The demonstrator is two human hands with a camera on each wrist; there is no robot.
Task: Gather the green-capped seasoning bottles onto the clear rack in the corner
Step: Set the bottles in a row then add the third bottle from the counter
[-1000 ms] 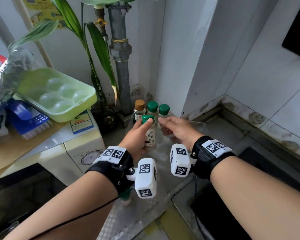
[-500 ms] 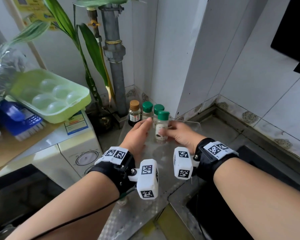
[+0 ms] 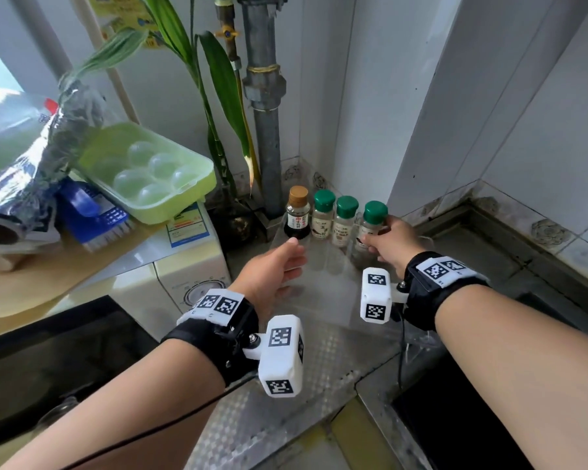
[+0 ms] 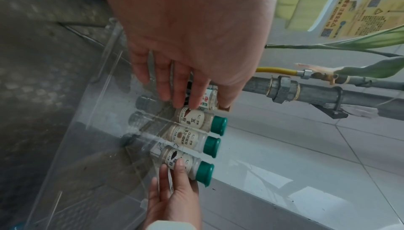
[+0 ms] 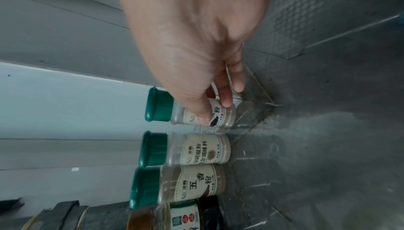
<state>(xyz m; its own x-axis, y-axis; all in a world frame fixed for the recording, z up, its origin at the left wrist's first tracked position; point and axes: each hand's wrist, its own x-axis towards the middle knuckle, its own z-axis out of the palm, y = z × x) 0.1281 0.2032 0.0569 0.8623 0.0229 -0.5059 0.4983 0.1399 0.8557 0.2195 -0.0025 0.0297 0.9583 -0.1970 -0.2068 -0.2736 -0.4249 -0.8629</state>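
Observation:
Three green-capped seasoning bottles stand in a row on the clear rack (image 3: 323, 293) in the corner: one (image 3: 322, 215), a second (image 3: 345, 220) and a third (image 3: 370, 228) at the right end. My right hand (image 3: 386, 240) grips the third bottle (image 5: 192, 111) by its body, thumb and fingers round the label (image 4: 174, 159). My left hand (image 3: 275, 269) hovers with fingers straight just in front of the row, holding nothing (image 4: 186, 81). A brown-capped dark sauce bottle (image 3: 297, 213) stands at the row's left end.
A grey pipe (image 3: 265, 106) and a leafy plant (image 3: 224, 89) rise behind the bottles. A green egg box (image 3: 146, 171), a blue brush (image 3: 92, 212) and a foil roll (image 3: 21, 184) sit at the left on a white appliance (image 3: 184, 259). A sink (image 3: 489, 401) lies to the right.
The right hand has carried the third green-capped bottle right, to the end of the row on the rack. The left hand let go of it and drew back, fingers straight.

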